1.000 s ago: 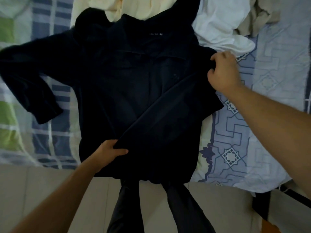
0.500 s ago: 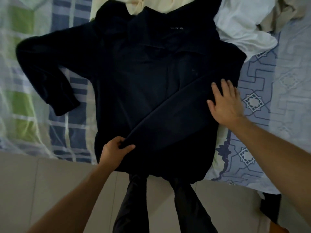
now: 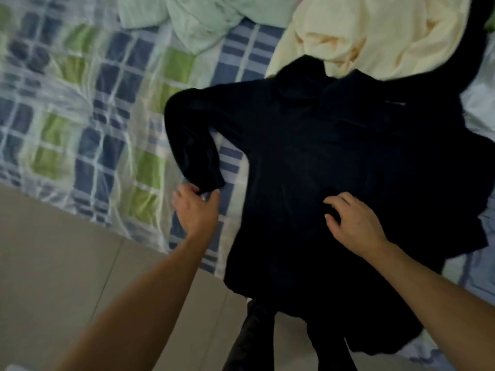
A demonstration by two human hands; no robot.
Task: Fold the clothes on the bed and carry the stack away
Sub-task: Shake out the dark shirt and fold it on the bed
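The bed [image 3: 88, 124] carried everything: its checked sheet lay under a dark long-sleeved jacket [image 3: 334, 167] spread flat near the edge, hem hanging toward the floor [image 3: 53, 263], with a cream garment [image 3: 356, 30] and a pale green one [image 3: 192, 20] heaped beyond its collar. From my remote seat I judged the step in hand to be folding in the outstretched sleeve [image 3: 192, 148]. My left hand [image 3: 197, 210] sat at the cuff, thumb and fingers curling to pinch it – whether it had truly closed, I could not tell. My right hand [image 3: 353, 223] rested on the jacket's middle, fingers loosely spread. To do it well, I would anchor the body with the right and draw the cuff straight across – no bunching at the shoulder.
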